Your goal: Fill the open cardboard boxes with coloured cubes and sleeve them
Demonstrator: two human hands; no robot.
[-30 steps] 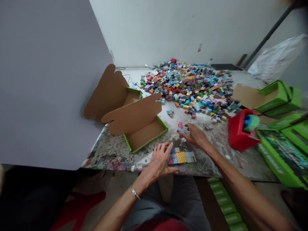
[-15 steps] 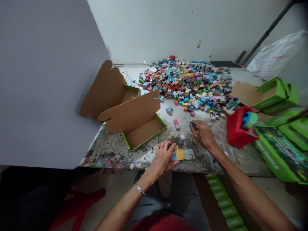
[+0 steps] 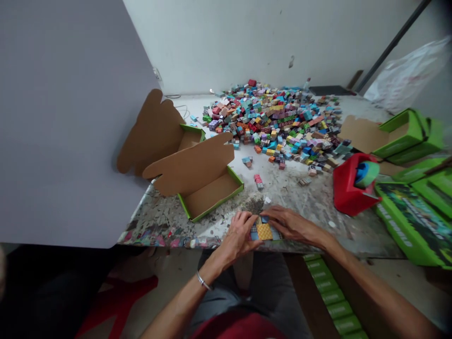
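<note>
Near the table's front edge lies a flat patch of small patterned blocks, with a yellow checked block (image 3: 264,231) at its middle. My left hand (image 3: 241,230) rests against the patch's left side, fingers bent around that edge. Over the upper right of the patch is my right hand (image 3: 287,223), its fingertips on a small blue block (image 3: 264,219). Part of the patch is hidden under both hands. A pink and grey block (image 3: 259,181) lies alone further up the table.
A large heap of colourful blocks (image 3: 275,117) lies at the back. Left of my hands stands an open cardboard box (image 3: 212,193), with another behind it. A red container (image 3: 348,188) and green boxes (image 3: 406,226) are on the right.
My right hand has moved left and toward me, bringing a small blue block from the open table to the patch. My left hand has stayed nearly in place.
</note>
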